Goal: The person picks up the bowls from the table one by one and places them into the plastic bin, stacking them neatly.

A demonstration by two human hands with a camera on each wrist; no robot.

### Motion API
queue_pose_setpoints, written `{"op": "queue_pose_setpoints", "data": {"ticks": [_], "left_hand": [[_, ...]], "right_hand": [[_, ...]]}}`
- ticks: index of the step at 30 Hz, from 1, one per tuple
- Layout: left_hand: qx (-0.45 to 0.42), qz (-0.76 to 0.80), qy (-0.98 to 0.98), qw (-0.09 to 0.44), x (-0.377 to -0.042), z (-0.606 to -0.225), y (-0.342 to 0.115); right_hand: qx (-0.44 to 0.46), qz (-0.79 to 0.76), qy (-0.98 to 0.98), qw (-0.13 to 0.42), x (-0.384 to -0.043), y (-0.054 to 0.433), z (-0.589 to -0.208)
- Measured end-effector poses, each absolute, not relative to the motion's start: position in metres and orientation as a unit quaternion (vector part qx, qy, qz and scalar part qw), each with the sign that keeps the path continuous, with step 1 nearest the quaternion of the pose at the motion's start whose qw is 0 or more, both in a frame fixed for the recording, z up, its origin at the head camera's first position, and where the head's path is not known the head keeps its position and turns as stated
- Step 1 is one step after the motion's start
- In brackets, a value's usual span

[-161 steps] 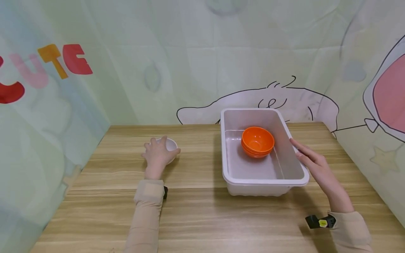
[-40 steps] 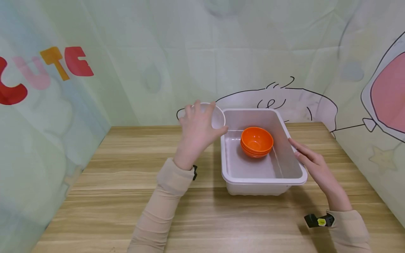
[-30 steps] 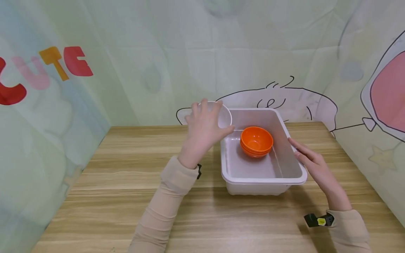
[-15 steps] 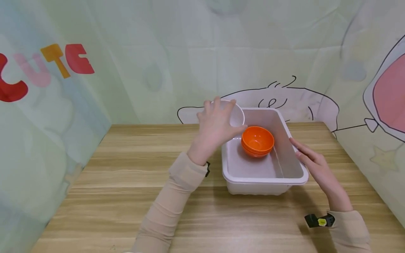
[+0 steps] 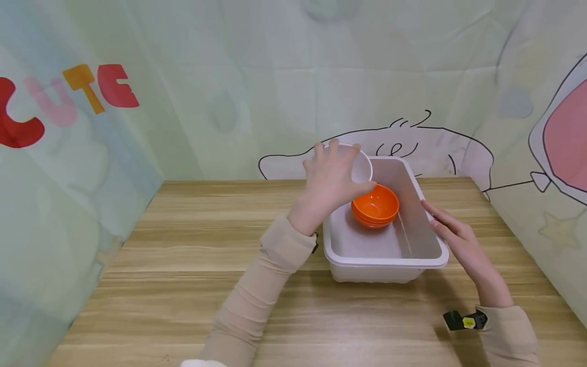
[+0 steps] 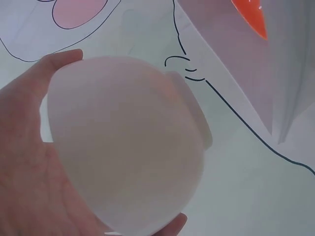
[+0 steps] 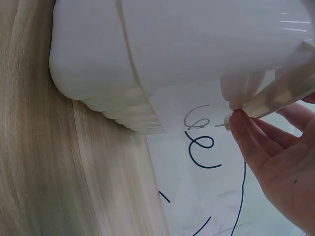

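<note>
My left hand (image 5: 329, 179) grips a white bowl (image 5: 362, 167) with fingers and thumb spread around its rim. It is held in the air over the back left part of a pale plastic bin (image 5: 385, 263), tilted so that its inside partly shows. In the left wrist view the bowl's rounded outside (image 6: 123, 137) and its foot ring face the camera. Several orange bowls (image 5: 376, 206) sit nested inside the bin, just below my left thumb. My right hand (image 5: 460, 240) holds the bin's right rim; in the right wrist view its fingertips touch the wall under that rim.
The bin stands on a wood-grain table (image 5: 197, 244), toward its back right. A printed cloth backdrop (image 5: 229, 92) rises behind the table and along both sides. A white edge (image 5: 203, 363) shows at the bottom of the head view; its kind cannot be made out.
My left hand has picked up the white bowl from the table's left side and carried it up and rightward over the bin. My right hand and the orange bowls have stayed put.
</note>
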State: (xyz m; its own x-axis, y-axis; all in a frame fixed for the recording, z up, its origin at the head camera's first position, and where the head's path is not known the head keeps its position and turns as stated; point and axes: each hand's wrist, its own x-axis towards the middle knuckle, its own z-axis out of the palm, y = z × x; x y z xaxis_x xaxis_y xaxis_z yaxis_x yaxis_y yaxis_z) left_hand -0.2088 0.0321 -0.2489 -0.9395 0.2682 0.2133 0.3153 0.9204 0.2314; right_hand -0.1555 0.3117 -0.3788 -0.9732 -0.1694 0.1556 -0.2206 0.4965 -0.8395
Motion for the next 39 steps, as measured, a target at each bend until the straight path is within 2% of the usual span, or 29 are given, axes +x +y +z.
{"op": "queue_pose_setpoints", "data": {"ticks": [39], "left_hand": [[-0.163, -0.109, -0.980, 0.031, -0.234, -0.262, 0.086]], "right_hand": [[0.120, 0.483, -0.867, 0.030, -0.156, 0.313, -0.379]]}}
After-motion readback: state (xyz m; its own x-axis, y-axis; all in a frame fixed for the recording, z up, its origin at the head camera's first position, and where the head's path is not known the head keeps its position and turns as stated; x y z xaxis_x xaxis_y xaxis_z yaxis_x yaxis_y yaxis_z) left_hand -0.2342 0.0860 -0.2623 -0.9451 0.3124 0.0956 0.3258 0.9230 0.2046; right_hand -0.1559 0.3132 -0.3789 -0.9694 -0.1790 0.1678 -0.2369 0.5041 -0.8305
